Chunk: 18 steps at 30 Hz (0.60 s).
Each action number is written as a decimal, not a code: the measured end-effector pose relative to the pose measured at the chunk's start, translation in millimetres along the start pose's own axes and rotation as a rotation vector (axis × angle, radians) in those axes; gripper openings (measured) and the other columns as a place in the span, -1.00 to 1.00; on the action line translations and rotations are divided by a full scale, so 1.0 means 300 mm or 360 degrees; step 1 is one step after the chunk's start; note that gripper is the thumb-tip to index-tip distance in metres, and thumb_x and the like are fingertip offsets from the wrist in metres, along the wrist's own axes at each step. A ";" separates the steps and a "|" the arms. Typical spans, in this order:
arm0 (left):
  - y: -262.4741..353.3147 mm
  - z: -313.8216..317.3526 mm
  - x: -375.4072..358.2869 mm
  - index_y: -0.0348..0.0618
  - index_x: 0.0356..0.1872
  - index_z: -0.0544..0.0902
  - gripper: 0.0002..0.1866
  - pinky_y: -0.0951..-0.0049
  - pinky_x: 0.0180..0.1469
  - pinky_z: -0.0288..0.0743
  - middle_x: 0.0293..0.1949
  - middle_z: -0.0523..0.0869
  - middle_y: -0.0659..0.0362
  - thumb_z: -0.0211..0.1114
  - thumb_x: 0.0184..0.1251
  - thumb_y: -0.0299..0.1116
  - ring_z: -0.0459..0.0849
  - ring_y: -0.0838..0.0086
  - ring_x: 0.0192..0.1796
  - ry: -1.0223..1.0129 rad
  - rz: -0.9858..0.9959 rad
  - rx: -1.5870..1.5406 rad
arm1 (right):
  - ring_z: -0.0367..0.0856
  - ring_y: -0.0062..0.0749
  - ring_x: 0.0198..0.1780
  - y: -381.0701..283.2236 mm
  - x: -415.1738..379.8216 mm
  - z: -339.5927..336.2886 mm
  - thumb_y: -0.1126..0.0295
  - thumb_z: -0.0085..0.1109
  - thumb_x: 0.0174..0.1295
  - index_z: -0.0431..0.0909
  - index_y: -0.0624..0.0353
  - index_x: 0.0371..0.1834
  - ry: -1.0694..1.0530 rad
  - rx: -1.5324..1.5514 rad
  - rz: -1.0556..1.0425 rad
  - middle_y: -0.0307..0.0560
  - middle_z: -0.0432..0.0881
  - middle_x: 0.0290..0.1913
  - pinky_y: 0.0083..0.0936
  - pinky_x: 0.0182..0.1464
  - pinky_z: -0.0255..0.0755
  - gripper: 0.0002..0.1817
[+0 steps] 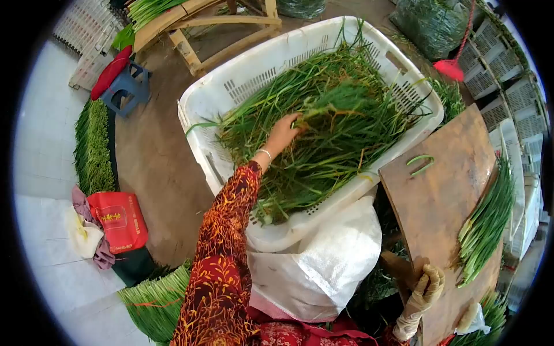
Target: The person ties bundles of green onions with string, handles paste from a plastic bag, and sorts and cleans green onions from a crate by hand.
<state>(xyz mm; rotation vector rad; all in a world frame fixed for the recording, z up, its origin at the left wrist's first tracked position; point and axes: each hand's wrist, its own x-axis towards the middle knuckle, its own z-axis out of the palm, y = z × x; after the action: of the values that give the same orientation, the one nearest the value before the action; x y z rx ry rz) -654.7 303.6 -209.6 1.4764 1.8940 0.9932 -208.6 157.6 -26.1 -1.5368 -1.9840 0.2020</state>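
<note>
My left hand [282, 136], bare with a thin bracelet at the wrist, reaches over a large white plastic basket [199, 135]. Its fingers are closed on a clump of chives [337, 101], which is blurred by motion. Beneath it, loose, tangled chive leaves [311, 173] fill the basket, some of them yellowed. My right hand [426, 286] wears a pale glove and sits by the near edge of a brown wooden board [435, 190]. Its fingers are curled together, and nothing shows in them. A bundle of chives [487, 222] with pale stem ends lies on the board.
A white woven sack [323, 265] lies between my body and the basket. To the left are a red bag [118, 222], a blue stool [128, 86] and stacked chives [156, 303]. A wooden frame [231, 23] and a filled plastic bag [433, 26] stand beyond the basket.
</note>
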 end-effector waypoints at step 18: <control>0.229 0.264 -0.178 -0.30 0.19 0.24 -0.04 0.11 0.20 0.12 0.07 0.39 -0.07 0.28 -0.12 0.25 0.35 0.10 0.11 -0.0472 0.0223 0.0948 | 0.43 -0.34 -0.16 0.022 -0.018 0.000 0.51 -0.01 0.23 0.49 0.20 -0.22 -0.0046 0.0152 0.0085 -0.13 0.46 -0.22 -0.47 -0.06 0.33 -0.89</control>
<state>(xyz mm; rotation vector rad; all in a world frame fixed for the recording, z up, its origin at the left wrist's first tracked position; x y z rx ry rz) -540.0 278.6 -201.8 1.9780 1.9693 0.2301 -202.5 154.7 -31.2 -1.5344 -1.9282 0.3375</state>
